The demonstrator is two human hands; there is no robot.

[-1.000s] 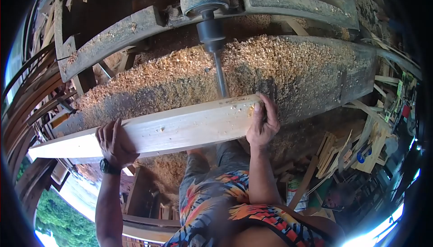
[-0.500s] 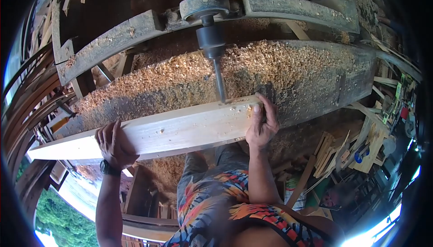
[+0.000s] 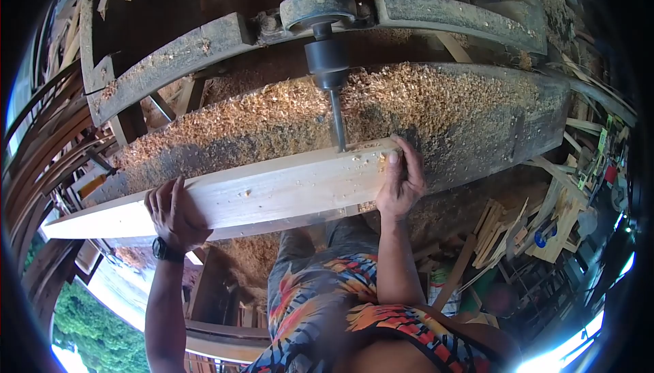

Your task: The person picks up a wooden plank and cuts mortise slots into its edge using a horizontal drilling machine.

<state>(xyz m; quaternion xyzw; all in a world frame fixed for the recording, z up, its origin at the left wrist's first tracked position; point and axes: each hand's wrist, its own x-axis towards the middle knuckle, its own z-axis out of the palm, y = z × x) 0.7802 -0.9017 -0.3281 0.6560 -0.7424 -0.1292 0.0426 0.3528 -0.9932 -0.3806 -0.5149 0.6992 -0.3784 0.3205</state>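
A long pale wooden board (image 3: 286,189) lies across the bench in front of me, its far end tapering away to the left. My left hand (image 3: 176,215), with a watch on the wrist, grips the board left of its middle, fingers over the far edge. My right hand (image 3: 403,181) holds the board's right end, thumb on the upper face and fingers behind the end. The drill bit (image 3: 338,119) hangs from a dark chuck (image 3: 327,63) and meets the board's far edge, just left of my right hand. Small chips lie on the board.
The wooden work table (image 3: 477,145) is heaped with wood shavings (image 3: 422,97). Behind it runs a wooden beam (image 3: 456,17) with a metal bearing ring (image 3: 317,9) around the shaft. Scrap wood (image 3: 501,233) is piled at the right, and long strips (image 3: 51,134) stand at the left.
The board's drilled edge now sits slightly differently against the bit, which appears a little further right in view. Both hands keep their hold. The view has shifted slightly.
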